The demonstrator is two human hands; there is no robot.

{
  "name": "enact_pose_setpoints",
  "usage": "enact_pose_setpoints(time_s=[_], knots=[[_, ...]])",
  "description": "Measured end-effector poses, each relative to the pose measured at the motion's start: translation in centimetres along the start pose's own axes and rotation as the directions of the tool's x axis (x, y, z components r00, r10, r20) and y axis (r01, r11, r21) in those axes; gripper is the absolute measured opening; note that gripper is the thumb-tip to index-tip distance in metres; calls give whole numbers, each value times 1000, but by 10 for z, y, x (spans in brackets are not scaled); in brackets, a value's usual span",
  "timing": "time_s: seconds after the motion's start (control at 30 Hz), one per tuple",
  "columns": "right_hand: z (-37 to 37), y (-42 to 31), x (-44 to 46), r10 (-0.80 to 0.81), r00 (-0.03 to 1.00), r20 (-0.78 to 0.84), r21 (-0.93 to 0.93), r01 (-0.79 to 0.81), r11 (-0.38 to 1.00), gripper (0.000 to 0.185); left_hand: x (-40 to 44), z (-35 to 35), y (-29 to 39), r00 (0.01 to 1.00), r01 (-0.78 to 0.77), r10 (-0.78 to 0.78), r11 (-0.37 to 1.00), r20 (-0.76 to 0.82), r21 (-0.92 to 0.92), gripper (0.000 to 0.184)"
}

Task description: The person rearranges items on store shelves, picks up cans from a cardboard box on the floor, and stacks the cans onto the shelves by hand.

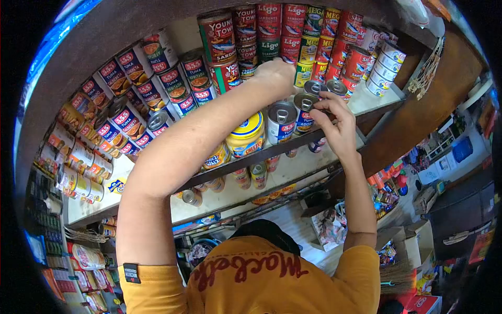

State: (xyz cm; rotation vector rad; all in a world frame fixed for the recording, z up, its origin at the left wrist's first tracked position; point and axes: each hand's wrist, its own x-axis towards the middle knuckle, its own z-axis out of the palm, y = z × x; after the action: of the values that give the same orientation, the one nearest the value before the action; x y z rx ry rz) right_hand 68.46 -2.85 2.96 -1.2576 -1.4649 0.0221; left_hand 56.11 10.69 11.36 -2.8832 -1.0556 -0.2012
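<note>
My left hand reaches across to the stacked sardine cans, beside a green and red Ligo stack and a yellow Mega can. Its fingers are mostly hidden behind the hand, so its grip cannot be made out. My right hand has its thumb and fingers curved at the rim of a blue-labelled tuna can on the shelf's front edge. Another tuna can stands just left of it, next to a yellow-lidded Cheezy jar.
Rows of 555 tuna cans fill the left of the shelf. White-labelled cans are stacked at the right end. A lower shelf with more cans runs beneath. Open cardboard boxes stand at the lower right.
</note>
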Motion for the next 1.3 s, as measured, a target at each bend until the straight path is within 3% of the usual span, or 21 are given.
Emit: enact_pose_setpoints(time_s=[0.07, 0.17, 0.27, 0.37, 0.43, 0.53, 0.63, 0.77, 0.83, 0.9, 0.97, 1.03, 1.07, 1.1, 1.13, 1.23, 1.3], knots=[[-1, 3, -1, -34, 999, -17, -29, 34, 999, 19, 8, 10, -4, 1000, -19, 19, 999, 5, 42, 40], [0, 8, -2, -59, 998, -34, -22, 58, 998, 18, 14, 21, -18, 993, -101, 97, 993, -63, -59, 34], [0, 5, -1, -29, 999, -33, -23, 28, 999, 17, 4, 6, -17, 983, -184, 181, 979, -33, -84, 24], [-2, 4, 2, -25, 999, -20, -44, 25, 999, 16, 14, 21, -30, 945, -308, 312, 950, -99, 50, 15], [-3, 5, 6, -28, 1000, -13, -42, 27, 999, 15, 16, 24, -33, 899, -403, 410, 912, -153, 76, 35], [-4, 4, 11, -26, 1000, 10, -10, 26, 1000, 14, 17, 21, -26, 944, -321, 323, 946, -67, 34, 48], [0, 5, 8, 16, 999, 35, -24, -16, 1000, 14, 19, 24, -20, 969, -240, 238, 970, -69, -26, 41], [-3, 2, 10, -34, 996, 79, -70, 40, 997, 14, 18, 21, -18, 932, -343, 327, 935, -156, -88, 33], [-7, -1, 12, -9, 994, 112, -75, 18, 997, 13, 11, 14, -14, 922, -381, 358, 908, -150, -174, 35], [-8, 6, 12, 63, 995, 72, -42, -60, 997, 12, -7, 7, -9, 915, -374, 346, 921, -207, -114, 35], [-8, -7, 17, 36, 999, 21, -26, -36, 999, 15, -32, 1, -6, 801, -401, 359, 916, -479, 16, 37], [-4, -31, 23, 60, 998, -14, 5, -60, 998, 27, -61, -14, -6, 681, -425, 435, 890, -590, 166, 32], [-2, -29, 27, -95, 995, -32, -31, 94, 995, 39, -77, -22, -5, 629, -440, 468, 873, -621, 213, 30], [1, -48, 32, -153, 988, 3, -44, 153, 987, 45, -95, -28, -4, 574, -451, 501, 854, -648, 260, 28], [9, -64, 38, -242, 970, 22, -60, 243, 968, 46, -111, -30, -3, 519, -458, 530, 835, -670, 305, 26], [24, -84, 49, -462, 879, 119, -20, 468, 884, 46, -150, -27, 6, 429, -239, 512, 859, -744, 452, 27], [32, -94, 49, -554, 819, 152, 52, 553, 832, 46, -172, -25, -2, 428, -254, 507, 862, -748, 439, 31]])
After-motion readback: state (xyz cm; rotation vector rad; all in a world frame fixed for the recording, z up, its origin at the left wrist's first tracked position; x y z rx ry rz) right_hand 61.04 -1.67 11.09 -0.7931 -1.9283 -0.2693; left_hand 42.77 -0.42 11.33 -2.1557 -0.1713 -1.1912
